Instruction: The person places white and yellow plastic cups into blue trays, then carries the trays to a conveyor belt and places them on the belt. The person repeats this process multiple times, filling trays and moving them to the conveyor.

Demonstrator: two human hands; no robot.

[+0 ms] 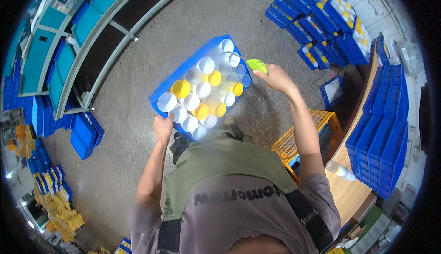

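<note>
Out in front of me is a blue plastic crate (183,72), tilted across my view. White, yellow and translucent cylinders (202,89) fill it, with round open ends facing up. At the crate's near left corner, my left hand (163,126) is closed on the edge, thumb on top. My right hand (275,77), just beyond the crate's right side, grips a small bright green flat object (256,65). Its exact kind does not show. That object is close to the crate's right end; whether they touch I cannot tell.
Stacked blue crates with white and yellow cylinders (326,20) stand far right. A yellow basket (287,145) sits below my right forearm. Beside it, a wooden table (342,187) bears nested blue crates (379,139) and a cylinder stack (340,170). Teal machinery (34,66) lines the left.
</note>
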